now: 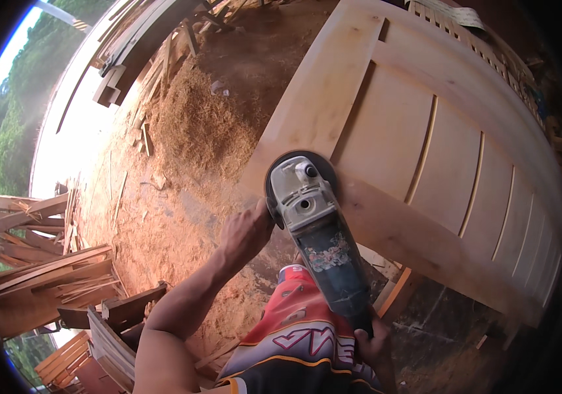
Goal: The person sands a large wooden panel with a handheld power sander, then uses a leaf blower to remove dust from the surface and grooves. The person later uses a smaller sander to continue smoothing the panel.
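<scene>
Head view: one grinder (323,236) in right hand (375,343), left hand (247,231), grip unclear, one panel (392,125).

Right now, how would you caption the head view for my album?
Left hand at front, right hand at rear: a disc power tool over a pale wooden panel.

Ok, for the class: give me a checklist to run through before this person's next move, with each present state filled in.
1. Right hand has a grip on the rear of the power tool: ok.
2. Left hand clear of the disc: cannot tell; its fingertips are hidden beside the tool's head.
3. Disc stopped: cannot tell from one still.
4. Disc lifted off the wooden panel: cannot tell; it overlaps the panel from above.
5. Floor free of shavings: not ok; they lie heaped.
</scene>
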`<action>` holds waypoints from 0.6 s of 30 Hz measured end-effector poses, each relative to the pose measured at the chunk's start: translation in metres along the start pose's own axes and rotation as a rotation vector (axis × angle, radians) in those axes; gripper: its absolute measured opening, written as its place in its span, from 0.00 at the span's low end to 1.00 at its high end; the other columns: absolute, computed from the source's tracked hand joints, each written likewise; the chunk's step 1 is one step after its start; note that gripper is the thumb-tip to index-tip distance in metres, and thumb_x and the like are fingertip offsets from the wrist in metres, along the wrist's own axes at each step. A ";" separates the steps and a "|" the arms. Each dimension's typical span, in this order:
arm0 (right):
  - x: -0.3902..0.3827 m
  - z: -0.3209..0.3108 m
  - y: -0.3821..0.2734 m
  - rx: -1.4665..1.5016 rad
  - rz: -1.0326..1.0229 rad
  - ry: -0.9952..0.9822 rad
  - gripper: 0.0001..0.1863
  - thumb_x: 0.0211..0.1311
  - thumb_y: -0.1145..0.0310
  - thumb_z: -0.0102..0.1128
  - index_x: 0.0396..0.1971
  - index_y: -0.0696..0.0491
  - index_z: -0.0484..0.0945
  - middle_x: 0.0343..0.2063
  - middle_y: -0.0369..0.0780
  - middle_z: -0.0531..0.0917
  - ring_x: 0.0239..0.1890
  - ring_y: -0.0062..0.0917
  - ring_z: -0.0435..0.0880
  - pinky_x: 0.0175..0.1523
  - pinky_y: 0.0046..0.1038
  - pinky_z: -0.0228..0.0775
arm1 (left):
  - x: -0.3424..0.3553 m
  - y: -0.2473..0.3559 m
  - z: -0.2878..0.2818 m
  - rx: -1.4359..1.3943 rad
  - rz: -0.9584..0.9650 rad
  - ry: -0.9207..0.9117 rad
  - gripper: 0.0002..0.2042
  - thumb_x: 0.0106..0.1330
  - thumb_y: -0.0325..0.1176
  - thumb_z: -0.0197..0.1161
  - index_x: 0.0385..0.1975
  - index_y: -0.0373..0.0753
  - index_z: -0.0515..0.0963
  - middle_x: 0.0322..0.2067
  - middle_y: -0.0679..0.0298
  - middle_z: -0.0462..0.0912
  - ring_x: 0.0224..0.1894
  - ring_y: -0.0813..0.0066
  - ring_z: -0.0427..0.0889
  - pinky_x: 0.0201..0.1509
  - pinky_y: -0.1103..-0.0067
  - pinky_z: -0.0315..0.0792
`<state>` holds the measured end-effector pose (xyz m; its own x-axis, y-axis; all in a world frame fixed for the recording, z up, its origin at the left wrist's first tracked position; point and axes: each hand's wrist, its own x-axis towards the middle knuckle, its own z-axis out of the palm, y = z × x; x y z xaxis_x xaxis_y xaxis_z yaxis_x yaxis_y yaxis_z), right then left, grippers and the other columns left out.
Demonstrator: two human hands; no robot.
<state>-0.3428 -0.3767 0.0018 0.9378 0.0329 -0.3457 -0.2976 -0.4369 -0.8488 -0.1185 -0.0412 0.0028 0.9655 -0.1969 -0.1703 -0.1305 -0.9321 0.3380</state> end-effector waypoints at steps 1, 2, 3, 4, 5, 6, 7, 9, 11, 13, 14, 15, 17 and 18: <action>0.001 0.001 0.006 -0.011 -0.010 -0.002 0.40 0.69 0.42 0.58 0.63 0.65 0.75 0.45 0.58 0.86 0.50 0.55 0.87 0.54 0.42 0.78 | 0.001 0.001 -0.002 0.005 0.007 0.004 0.11 0.72 0.38 0.62 0.41 0.39 0.72 0.31 0.51 0.85 0.28 0.46 0.86 0.31 0.57 0.78; 0.002 0.000 0.010 -0.020 -0.020 -0.003 0.40 0.69 0.41 0.58 0.63 0.65 0.74 0.45 0.57 0.86 0.49 0.55 0.88 0.54 0.41 0.78 | 0.001 0.002 -0.004 0.012 0.016 0.007 0.11 0.72 0.38 0.62 0.41 0.39 0.72 0.31 0.50 0.85 0.27 0.46 0.86 0.31 0.57 0.78; -0.003 -0.006 0.011 -0.043 0.022 -0.007 0.40 0.70 0.40 0.57 0.62 0.66 0.75 0.44 0.57 0.86 0.48 0.55 0.88 0.52 0.42 0.78 | 0.001 0.015 -0.004 0.033 -0.061 -0.107 0.11 0.73 0.39 0.62 0.41 0.38 0.72 0.32 0.49 0.86 0.28 0.46 0.87 0.31 0.55 0.78; -0.015 -0.017 0.013 -0.071 0.059 -0.023 0.41 0.70 0.40 0.57 0.61 0.66 0.75 0.43 0.57 0.86 0.46 0.55 0.88 0.51 0.42 0.79 | -0.006 0.024 0.006 0.000 -0.029 -0.111 0.12 0.73 0.39 0.61 0.41 0.37 0.71 0.33 0.49 0.86 0.29 0.47 0.87 0.31 0.56 0.79; -0.029 -0.026 0.021 -0.095 0.099 -0.021 0.41 0.70 0.39 0.57 0.61 0.66 0.75 0.42 0.57 0.86 0.45 0.55 0.88 0.49 0.43 0.79 | -0.009 0.038 0.019 -0.031 0.022 -0.114 0.12 0.73 0.40 0.60 0.41 0.37 0.71 0.33 0.49 0.86 0.29 0.47 0.88 0.32 0.56 0.80; -0.051 -0.030 0.046 -0.013 0.084 0.085 0.40 0.70 0.39 0.56 0.58 0.66 0.77 0.40 0.57 0.86 0.43 0.55 0.88 0.47 0.43 0.78 | -0.011 0.058 0.029 -0.046 0.058 -0.145 0.13 0.74 0.40 0.59 0.41 0.36 0.71 0.32 0.50 0.86 0.29 0.48 0.88 0.32 0.57 0.81; -0.075 -0.037 0.074 0.063 0.066 0.167 0.39 0.71 0.39 0.56 0.56 0.67 0.78 0.37 0.57 0.86 0.41 0.55 0.89 0.44 0.44 0.78 | -0.018 0.079 0.037 -0.067 0.072 -0.175 0.13 0.74 0.41 0.59 0.41 0.35 0.71 0.32 0.50 0.86 0.30 0.49 0.88 0.32 0.59 0.81; -0.118 -0.039 0.101 0.027 0.160 0.162 0.38 0.72 0.43 0.56 0.61 0.66 0.74 0.46 0.58 0.83 0.49 0.55 0.85 0.52 0.43 0.76 | -0.012 0.119 0.048 -0.036 0.241 -0.172 0.06 0.72 0.30 0.54 0.40 0.34 0.70 0.32 0.49 0.86 0.34 0.51 0.90 0.33 0.61 0.83; -0.124 -0.056 0.130 -0.015 0.209 0.058 0.37 0.74 0.46 0.56 0.65 0.66 0.71 0.55 0.59 0.80 0.56 0.56 0.81 0.59 0.42 0.73 | -0.016 0.115 0.049 -0.050 0.195 -0.151 0.06 0.72 0.30 0.54 0.40 0.34 0.70 0.31 0.50 0.86 0.33 0.52 0.90 0.32 0.62 0.83; -0.123 -0.052 0.133 -0.032 0.289 -0.001 0.37 0.76 0.50 0.56 0.70 0.66 0.67 0.63 0.60 0.77 0.64 0.57 0.78 0.67 0.41 0.70 | -0.013 0.105 0.044 -0.051 0.157 -0.157 0.06 0.71 0.31 0.54 0.41 0.34 0.70 0.31 0.50 0.85 0.32 0.51 0.90 0.32 0.61 0.82; -0.115 -0.047 0.129 -0.020 0.237 -0.010 0.37 0.74 0.47 0.56 0.66 0.66 0.70 0.56 0.59 0.79 0.58 0.56 0.80 0.61 0.42 0.72 | -0.011 0.090 0.033 -0.051 0.122 -0.162 0.06 0.71 0.31 0.54 0.41 0.35 0.70 0.31 0.50 0.86 0.32 0.51 0.90 0.32 0.61 0.82; -0.077 -0.041 0.094 -0.016 0.177 -0.041 0.38 0.73 0.44 0.56 0.62 0.67 0.72 0.49 0.58 0.81 0.52 0.56 0.83 0.54 0.43 0.74 | -0.013 0.068 0.024 -0.055 0.062 -0.163 0.06 0.71 0.31 0.55 0.41 0.35 0.70 0.31 0.49 0.86 0.32 0.50 0.89 0.32 0.61 0.82; -0.026 -0.025 0.029 -0.008 0.092 -0.024 0.40 0.70 0.38 0.57 0.55 0.67 0.78 0.35 0.57 0.86 0.40 0.55 0.88 0.42 0.44 0.78 | -0.007 0.029 0.014 -0.057 0.017 -0.121 0.07 0.72 0.32 0.55 0.40 0.35 0.70 0.31 0.48 0.86 0.32 0.49 0.89 0.32 0.60 0.81; -0.017 -0.017 0.027 -0.058 0.103 -0.068 0.40 0.69 0.39 0.59 0.57 0.67 0.77 0.37 0.57 0.85 0.41 0.55 0.88 0.43 0.45 0.78 | -0.003 0.013 0.005 -0.054 -0.017 -0.134 0.08 0.72 0.33 0.56 0.41 0.35 0.70 0.32 0.47 0.86 0.32 0.47 0.89 0.33 0.58 0.80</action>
<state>-0.3637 -0.4038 -0.0081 0.8880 0.0448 -0.4576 -0.3789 -0.4925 -0.7835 -0.1241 -0.0541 0.0029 0.9281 -0.2240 -0.2975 -0.0989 -0.9184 0.3830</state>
